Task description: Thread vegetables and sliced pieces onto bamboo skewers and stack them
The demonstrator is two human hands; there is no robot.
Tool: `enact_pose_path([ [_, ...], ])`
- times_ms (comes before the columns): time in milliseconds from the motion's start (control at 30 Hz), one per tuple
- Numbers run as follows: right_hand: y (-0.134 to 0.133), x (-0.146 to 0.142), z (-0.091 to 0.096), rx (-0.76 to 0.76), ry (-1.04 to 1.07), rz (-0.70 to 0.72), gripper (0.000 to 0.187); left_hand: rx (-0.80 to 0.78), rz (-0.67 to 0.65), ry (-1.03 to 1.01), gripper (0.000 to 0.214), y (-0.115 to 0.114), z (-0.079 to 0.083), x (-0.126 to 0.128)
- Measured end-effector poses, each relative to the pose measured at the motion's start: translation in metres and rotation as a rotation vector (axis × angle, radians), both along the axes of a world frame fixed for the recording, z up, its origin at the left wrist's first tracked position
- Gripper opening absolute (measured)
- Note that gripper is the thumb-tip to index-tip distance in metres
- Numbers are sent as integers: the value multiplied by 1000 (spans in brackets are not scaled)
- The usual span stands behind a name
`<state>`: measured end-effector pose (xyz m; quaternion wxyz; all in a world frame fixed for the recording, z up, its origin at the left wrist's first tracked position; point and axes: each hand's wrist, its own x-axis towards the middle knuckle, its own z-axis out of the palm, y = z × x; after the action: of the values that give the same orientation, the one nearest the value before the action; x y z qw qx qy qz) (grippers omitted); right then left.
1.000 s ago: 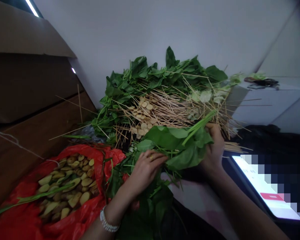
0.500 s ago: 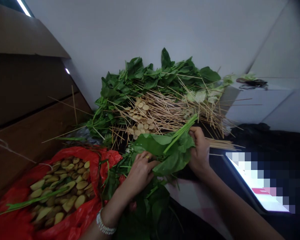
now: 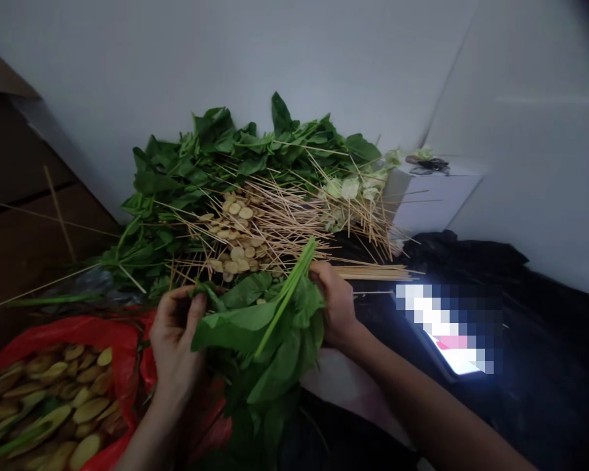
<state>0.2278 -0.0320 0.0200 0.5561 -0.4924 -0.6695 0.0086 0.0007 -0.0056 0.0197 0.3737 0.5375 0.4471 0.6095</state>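
Our left hand (image 3: 179, 333) pinches one edge of the leafy greens (image 3: 243, 327); our right hand (image 3: 334, 302) grips them, skewers (image 3: 368, 272) beyond, a gap rightward to the lit screen (image 3: 459, 353).

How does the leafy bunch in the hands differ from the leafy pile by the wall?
The leafy bunch is held between left hand and right hand; the leafy pile lies behind the sticks. The bunch is smaller; the pile spreads wide. Both are green.
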Motion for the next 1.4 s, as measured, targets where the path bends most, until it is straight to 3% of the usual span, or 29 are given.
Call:
enact_pose_path([
  [67,0,-4,-2,52,-57,50,22,-27,23,-74,23,-2,6,3],
  [200,0,-12,-5,163,-136,115,25,-234,-66,-247,35,-1,13,10],
  [300,-2,-18,-6,204,-180,122,23,-372,-143,-414,33,3,16,10],
  [433,-7,-21,-4,185,-221,120,19,-524,-135,-571,27,7,22,5],
  [700,-17,-22,-2,274,-172,205,22,-352,-137,-409,35,5,11,2],
  [867,-20,-21,-3,342,-110,248,27,-332,-232,-371,34,9,3,-1],
  [1000,-17,-20,-10,248,-76,228,17,-333,-257,-297,43,10,5,-5],
  [1167,-16,-25,-16,16,-194,207,20,-374,-401,-401,44,1,10,-2],
  [1300,-13,-30,-20,60,-248,212,19,-463,-477,-456,37,2,7,-1],
  [1400,-10,-31,-24,112,-279,194,16,-481,-432,-438,40,5,2,-2],
])
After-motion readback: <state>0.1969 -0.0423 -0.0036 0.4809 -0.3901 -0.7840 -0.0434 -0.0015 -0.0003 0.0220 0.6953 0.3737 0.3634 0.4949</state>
